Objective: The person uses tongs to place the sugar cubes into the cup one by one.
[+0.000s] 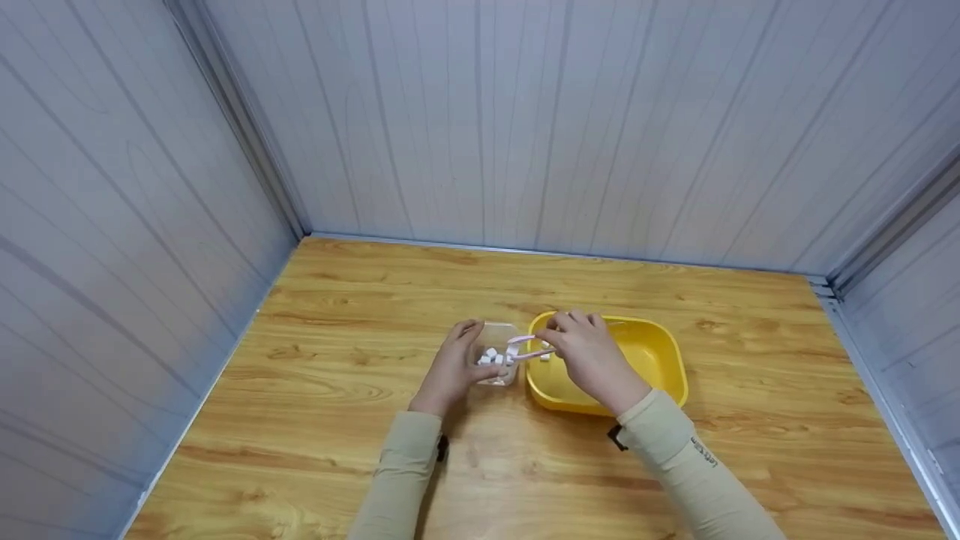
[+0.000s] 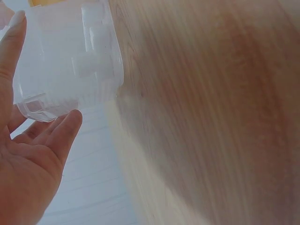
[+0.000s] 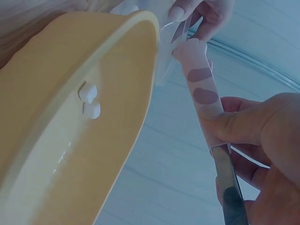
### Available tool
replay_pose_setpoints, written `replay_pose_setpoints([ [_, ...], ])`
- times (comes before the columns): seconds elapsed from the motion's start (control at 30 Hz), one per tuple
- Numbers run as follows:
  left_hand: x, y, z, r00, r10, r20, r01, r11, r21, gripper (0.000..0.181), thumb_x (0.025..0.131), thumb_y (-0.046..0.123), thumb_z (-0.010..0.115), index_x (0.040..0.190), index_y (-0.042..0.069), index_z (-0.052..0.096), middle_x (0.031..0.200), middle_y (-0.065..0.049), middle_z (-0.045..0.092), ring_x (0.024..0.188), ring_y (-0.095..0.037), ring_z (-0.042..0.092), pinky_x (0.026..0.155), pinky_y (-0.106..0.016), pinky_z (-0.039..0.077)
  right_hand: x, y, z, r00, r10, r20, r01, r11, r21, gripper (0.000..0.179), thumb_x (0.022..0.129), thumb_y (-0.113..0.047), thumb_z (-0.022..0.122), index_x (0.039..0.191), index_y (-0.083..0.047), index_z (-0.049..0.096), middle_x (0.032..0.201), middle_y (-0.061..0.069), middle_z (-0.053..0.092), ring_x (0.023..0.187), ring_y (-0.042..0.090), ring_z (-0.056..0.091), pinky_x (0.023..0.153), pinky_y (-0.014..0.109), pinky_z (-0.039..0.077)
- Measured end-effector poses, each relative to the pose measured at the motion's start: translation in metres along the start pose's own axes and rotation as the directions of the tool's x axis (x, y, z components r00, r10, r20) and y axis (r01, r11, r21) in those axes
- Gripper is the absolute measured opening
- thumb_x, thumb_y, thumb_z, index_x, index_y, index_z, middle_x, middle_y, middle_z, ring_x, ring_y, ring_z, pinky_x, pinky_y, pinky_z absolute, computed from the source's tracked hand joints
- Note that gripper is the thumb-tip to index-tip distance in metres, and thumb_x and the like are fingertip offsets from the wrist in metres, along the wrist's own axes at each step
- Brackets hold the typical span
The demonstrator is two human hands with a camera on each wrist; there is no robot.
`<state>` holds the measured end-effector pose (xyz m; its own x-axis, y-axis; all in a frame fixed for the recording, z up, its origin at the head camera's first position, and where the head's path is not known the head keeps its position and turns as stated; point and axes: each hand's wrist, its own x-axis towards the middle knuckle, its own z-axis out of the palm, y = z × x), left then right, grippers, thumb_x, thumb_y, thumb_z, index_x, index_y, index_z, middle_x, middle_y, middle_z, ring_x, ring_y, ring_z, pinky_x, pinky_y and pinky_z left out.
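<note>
My left hand [image 1: 444, 369] holds a small clear plastic box [image 1: 495, 330] between thumb and fingers, at the left side of a yellow basin [image 1: 679, 361]. Several white cubes [image 1: 490, 352] lie in the box and show through its wall in the left wrist view. In my right hand [image 1: 594, 361] is a pair of pale pink tongs [image 3: 201, 84] with a metal handle part [image 3: 227, 180], pinched between thumb and fingers. Their tips reach over the box from the basin's side; I cannot tell whether they grip a cube. Two white cubes [image 3: 88, 93] sit inside the basin.
A wood-grain table [image 1: 337, 465] lies under everything. Pale panel walls [image 1: 517, 135] enclose its back, left and right sides. The basin's left rim stands close beside the box, with my right forearm [image 1: 690, 457] crossing in front of it.
</note>
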<state>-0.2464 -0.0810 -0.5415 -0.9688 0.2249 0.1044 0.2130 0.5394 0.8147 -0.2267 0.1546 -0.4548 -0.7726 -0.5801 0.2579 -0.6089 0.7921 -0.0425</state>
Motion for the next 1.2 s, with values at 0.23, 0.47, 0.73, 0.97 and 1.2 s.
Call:
replay_pose_setpoints([
  [0.23, 0.0003, -0.0020, 0.0005, 1.000, 0.018, -0.004, -0.018, 0.999, 0.027, 0.088, 0.073, 0.032, 0.083, 0.143, 0.000, 0.041, 0.147, -0.009, 0.037, 0.134, -0.025, 0.034, 0.110, -0.036, 0.031, 0.0013, -0.0048, 0.0071, 1.000, -0.021, -0.001, 0.021, 1.000, -0.001, 0.034, 0.081, -0.005, 0.075, 0.112, -0.018, 0.070, 0.108, 0.002, 0.060, 0.097, 0.023, 0.050, 0.080, 0.043, 0.042],
  [0.47, 0.0002, -0.0017, 0.0004, 1.000, 0.022, -0.015, -0.021, 1.000, 0.021, 0.088, 0.072, 0.031, 0.083, 0.142, 0.000, 0.042, 0.147, -0.010, 0.037, 0.134, -0.025, 0.034, 0.111, -0.036, 0.029, 0.0016, -0.0057, 0.0086, 1.000, -0.012, -0.005, 0.012, 1.000, 0.010, 0.034, 0.081, -0.003, 0.075, 0.110, -0.019, 0.070, 0.109, 0.001, 0.060, 0.099, 0.023, 0.050, 0.082, 0.042, 0.042],
  [0.73, 0.0011, -0.0018, 0.0003, 1.000, -0.010, 0.012, 0.010, 1.000, 0.002, 0.090, 0.072, 0.033, 0.083, 0.145, 0.002, 0.039, 0.148, -0.009, 0.035, 0.135, -0.025, 0.034, 0.109, -0.036, 0.032, 0.0009, -0.0047, 0.0092, 1.000, -0.023, -0.018, 0.023, 1.000, -0.005, 0.034, 0.079, -0.005, 0.077, 0.110, -0.018, 0.070, 0.108, 0.002, 0.060, 0.097, 0.023, 0.050, 0.080, 0.041, 0.042],
  [0.97, 0.0015, -0.0011, 0.0001, 1.000, -0.004, 0.003, 0.004, 1.000, 0.019, 0.090, 0.072, 0.032, 0.083, 0.144, 0.002, 0.040, 0.147, -0.008, 0.036, 0.134, -0.025, 0.034, 0.109, -0.036, 0.031, 0.0008, -0.0043, 0.0086, 1.000, -0.019, -0.017, 0.019, 1.000, 0.004, 0.034, 0.080, -0.005, 0.077, 0.111, -0.018, 0.070, 0.109, 0.002, 0.059, 0.098, 0.023, 0.050, 0.079, 0.041, 0.042],
  [1.2, 0.0015, 0.0002, 0.0006, 1.000, -0.022, 0.008, 0.022, 1.000, 0.000, 0.089, 0.072, 0.031, 0.083, 0.145, 0.003, 0.040, 0.148, -0.008, 0.034, 0.135, -0.023, 0.032, 0.110, -0.035, 0.030, 0.0011, -0.0043, 0.0072, 1.000, -0.005, 0.023, 0.005, 1.000, -0.002, 0.034, 0.081, -0.005, 0.075, 0.113, -0.017, 0.070, 0.111, 0.002, 0.059, 0.099, 0.024, 0.050, 0.079, 0.040, 0.042],
])
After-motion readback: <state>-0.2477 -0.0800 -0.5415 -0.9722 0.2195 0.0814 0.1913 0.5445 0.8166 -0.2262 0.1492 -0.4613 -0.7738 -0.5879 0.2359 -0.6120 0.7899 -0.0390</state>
